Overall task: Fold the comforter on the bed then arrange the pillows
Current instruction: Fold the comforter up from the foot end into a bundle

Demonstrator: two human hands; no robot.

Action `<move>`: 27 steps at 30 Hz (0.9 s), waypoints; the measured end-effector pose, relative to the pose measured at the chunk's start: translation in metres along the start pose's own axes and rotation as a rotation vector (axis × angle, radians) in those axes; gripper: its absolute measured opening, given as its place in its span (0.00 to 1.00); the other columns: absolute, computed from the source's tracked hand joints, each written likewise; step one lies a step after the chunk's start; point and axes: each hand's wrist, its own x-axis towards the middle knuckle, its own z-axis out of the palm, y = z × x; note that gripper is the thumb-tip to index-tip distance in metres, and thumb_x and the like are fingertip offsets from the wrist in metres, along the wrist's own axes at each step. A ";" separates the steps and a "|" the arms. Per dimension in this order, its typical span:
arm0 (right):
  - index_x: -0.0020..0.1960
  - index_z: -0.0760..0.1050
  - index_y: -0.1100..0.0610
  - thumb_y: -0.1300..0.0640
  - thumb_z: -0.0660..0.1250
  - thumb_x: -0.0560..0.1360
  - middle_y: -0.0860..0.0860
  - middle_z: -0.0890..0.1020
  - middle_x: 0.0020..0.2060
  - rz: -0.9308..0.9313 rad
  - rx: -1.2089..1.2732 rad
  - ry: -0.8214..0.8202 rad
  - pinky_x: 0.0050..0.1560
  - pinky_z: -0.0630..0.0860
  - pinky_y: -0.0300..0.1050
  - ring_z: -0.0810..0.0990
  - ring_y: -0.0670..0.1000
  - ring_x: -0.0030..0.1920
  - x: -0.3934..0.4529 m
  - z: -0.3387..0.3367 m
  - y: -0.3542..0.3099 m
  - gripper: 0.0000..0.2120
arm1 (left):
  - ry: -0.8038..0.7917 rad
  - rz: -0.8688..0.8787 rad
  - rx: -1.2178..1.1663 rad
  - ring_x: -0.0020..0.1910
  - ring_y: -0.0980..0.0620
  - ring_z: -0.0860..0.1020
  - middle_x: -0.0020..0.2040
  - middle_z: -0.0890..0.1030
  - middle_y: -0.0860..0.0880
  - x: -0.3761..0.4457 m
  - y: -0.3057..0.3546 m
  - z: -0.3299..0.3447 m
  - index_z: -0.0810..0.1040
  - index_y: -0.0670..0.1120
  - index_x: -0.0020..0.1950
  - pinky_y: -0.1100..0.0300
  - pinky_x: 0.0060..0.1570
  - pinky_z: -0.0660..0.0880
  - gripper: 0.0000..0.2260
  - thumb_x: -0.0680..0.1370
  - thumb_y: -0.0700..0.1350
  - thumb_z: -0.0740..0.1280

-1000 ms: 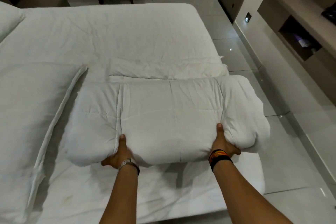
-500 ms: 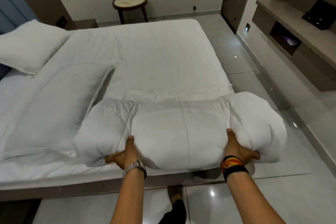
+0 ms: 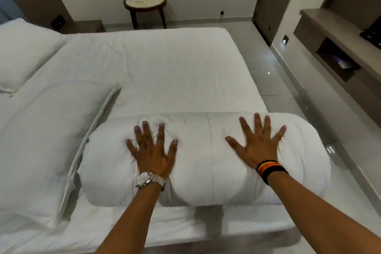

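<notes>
Folded thick white quilted comforter [image 3: 206, 159] at near right bed [image 3: 156, 72] edge, pressed flat under both open, splayed hands [image 3: 151, 150] [image 3: 258, 144], gripping nothing; next: probably arranging flat white pillows [image 3: 41, 134] at left.

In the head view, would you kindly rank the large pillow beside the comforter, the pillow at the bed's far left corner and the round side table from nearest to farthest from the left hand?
From the left hand:
1. Large pillow, just left of it.
2. Corner pillow, far left on the bed.
3. Round side table, beyond the bed by the wall.
</notes>
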 end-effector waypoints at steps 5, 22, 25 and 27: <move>0.86 0.45 0.40 0.18 0.42 0.76 0.56 0.52 0.86 0.054 -0.050 -0.155 0.72 0.38 0.83 0.43 0.64 0.85 0.055 0.097 0.007 0.45 | -0.125 0.069 0.066 0.84 0.38 0.44 0.86 0.47 0.42 0.054 -0.001 0.111 0.53 0.55 0.85 0.27 0.76 0.41 0.35 0.81 0.71 0.49; 0.84 0.33 0.37 0.13 0.38 0.68 0.50 0.37 0.86 0.043 -0.139 -0.409 0.71 0.34 0.83 0.33 0.62 0.84 0.117 0.105 0.055 0.51 | -0.323 0.010 0.095 0.83 0.34 0.41 0.86 0.52 0.49 0.102 -0.017 0.149 0.53 0.55 0.85 0.18 0.69 0.42 0.42 0.77 0.76 0.49; 0.85 0.41 0.37 0.14 0.46 0.70 0.54 0.47 0.87 -0.098 -0.019 -0.252 0.72 0.34 0.83 0.42 0.65 0.85 0.123 0.100 0.033 0.51 | -0.298 -0.100 0.053 0.83 0.33 0.42 0.85 0.58 0.47 0.110 0.003 0.138 0.55 0.56 0.85 0.19 0.70 0.40 0.42 0.77 0.78 0.49; 0.85 0.42 0.36 0.15 0.48 0.71 0.53 0.50 0.87 -0.225 0.038 -0.221 0.72 0.33 0.82 0.45 0.65 0.85 0.122 0.108 0.007 0.49 | -0.298 -0.140 0.037 0.83 0.32 0.41 0.85 0.58 0.47 0.105 0.028 0.138 0.52 0.57 0.85 0.21 0.71 0.36 0.42 0.77 0.78 0.49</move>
